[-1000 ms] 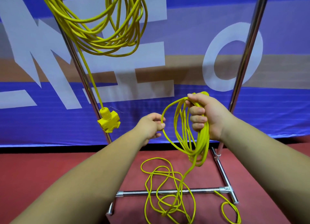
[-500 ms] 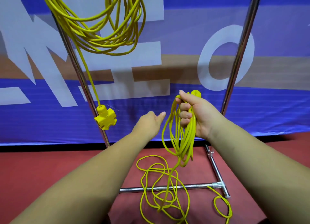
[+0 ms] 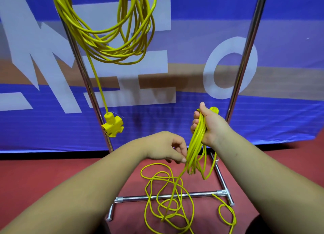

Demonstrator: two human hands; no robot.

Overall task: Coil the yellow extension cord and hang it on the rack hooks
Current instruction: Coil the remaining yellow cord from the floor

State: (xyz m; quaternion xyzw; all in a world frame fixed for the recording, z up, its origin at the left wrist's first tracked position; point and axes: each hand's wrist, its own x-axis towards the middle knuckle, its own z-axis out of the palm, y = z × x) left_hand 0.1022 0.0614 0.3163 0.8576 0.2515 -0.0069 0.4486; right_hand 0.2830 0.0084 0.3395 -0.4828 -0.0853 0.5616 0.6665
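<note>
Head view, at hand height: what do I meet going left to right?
Hanging yellow socket block → left hand → right hand gripping the coiled cord → right rack pole.

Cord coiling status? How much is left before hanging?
Done: one coil already hangs up top, its outlet block dangling. In hand: right hand grips a bundle of loops; left hand is at the trailing strand, grip unclear. Left: a tangle of loose cord lies on the floor across the rack's base bar; then this bundle needs hanging.
</note>
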